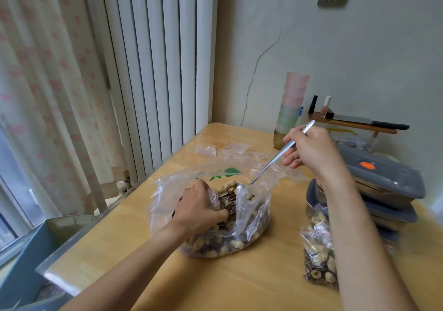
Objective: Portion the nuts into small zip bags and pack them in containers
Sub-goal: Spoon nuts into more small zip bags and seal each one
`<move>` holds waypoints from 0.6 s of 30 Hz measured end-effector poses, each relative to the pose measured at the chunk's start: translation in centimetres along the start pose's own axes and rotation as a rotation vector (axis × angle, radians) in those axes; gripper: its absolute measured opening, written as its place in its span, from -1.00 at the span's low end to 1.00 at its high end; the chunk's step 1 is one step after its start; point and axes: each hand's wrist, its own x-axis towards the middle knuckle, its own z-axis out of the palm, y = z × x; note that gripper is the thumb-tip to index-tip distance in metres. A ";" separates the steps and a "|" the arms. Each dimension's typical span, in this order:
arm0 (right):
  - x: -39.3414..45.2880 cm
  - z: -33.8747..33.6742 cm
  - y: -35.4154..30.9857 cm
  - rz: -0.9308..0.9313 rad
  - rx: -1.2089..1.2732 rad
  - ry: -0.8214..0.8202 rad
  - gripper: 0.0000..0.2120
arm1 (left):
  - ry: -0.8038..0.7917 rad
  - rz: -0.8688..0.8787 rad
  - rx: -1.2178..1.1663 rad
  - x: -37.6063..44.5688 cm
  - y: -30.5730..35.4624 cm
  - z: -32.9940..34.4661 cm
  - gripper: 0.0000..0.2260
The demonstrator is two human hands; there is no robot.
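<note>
A large clear plastic bag (251, 217) of mixed nuts and sunflower seeds lies open in the middle of the wooden table (167, 274). My left hand (200, 208) is inside the bag's mouth, gripping a small zip bag (214, 199) among the seeds. My right hand (310, 149) holds a long metal spoon (275, 159) by its handle; the bowl dips into the nuts. A filled small zip bag (316, 255) lies at the right, partly behind my right forearm. Grey lidded containers (383, 179) are stacked at the right edge.
Several empty small zip bags (215, 149) lie behind the big bag. A stack of pastel cups (291, 109) stands by the wall. A knife (374, 122) rests on a low wooden shelf with two small bottles. A radiator and curtain flank the table's left side.
</note>
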 end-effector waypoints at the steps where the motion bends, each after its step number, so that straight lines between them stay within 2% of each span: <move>1: 0.0 0.0 0.1 0.003 -0.012 -0.002 -0.73 | -0.006 0.008 0.009 0.0 0.0 -0.1 -0.48; 8: 0.1 0.1 0.2 0.013 -0.006 -0.008 -0.75 | 0.008 0.010 0.030 0.2 0.2 -1.1 -0.67; 18: -1.0 0.5 -1.3 -0.093 -0.009 -0.017 -0.74 | -0.027 0.031 -0.003 0.0 0.7 -1.2 -0.40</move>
